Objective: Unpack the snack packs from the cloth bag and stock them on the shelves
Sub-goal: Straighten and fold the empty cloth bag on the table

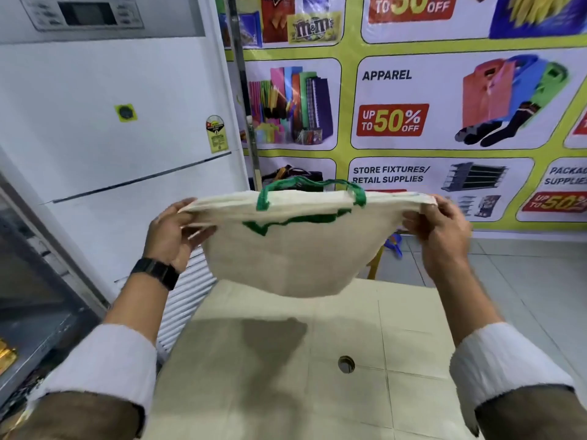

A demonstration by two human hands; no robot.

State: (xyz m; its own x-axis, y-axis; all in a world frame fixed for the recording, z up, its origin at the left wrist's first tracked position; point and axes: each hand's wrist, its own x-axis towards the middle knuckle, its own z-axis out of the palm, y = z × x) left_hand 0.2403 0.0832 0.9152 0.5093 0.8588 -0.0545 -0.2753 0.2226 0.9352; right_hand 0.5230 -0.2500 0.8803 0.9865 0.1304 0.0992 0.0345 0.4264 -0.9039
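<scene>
Cloth bag was up in the air over the table, clear of its top, held flat between both hands. Left hand had its grip clamped on the left end of the bag mouth, fingers curled round the hem. Right hand was pinching the right end the same way. Mouth pulled taut, sides pressed together, green handles flopped along the top edge.

Bag hung limp with no bulge, so my read: empty or nearly so. No snack packs visible on the table. A metal shelf unit sat at the far left with something gold-wrapped on 1 level; too cropped to identify.

Judgement: unpacking looked finished, and this was the bag-handling step, either a last check or flattening it for folding.

Next move would need the mouth opened for 1 quick look inside. If empty, fold and set it down on the table.
</scene>
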